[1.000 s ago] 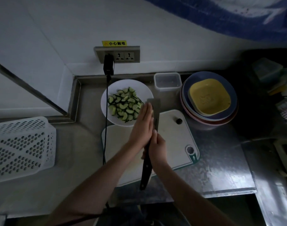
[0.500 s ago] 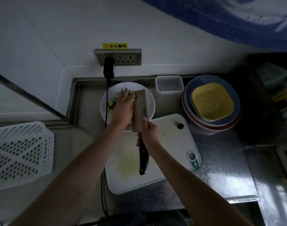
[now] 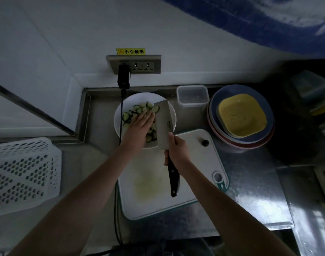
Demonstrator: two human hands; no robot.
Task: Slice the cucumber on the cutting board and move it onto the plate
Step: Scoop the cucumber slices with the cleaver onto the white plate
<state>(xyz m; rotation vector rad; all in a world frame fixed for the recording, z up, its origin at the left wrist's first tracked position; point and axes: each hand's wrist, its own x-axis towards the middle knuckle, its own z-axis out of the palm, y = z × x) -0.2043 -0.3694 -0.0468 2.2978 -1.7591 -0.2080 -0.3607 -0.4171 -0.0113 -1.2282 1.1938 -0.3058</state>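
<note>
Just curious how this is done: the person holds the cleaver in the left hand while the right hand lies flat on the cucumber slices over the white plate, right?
Not quite: the hands are swapped. In the head view the right hand grips the cleaver, and the left hand lies flat on the cucumber slices over the white plate.

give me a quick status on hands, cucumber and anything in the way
Left hand flat on cucumber slices in white plate. Right hand grips cleaver, blade over plate. Cutting board bare of slices. Nothing blocking.
</note>
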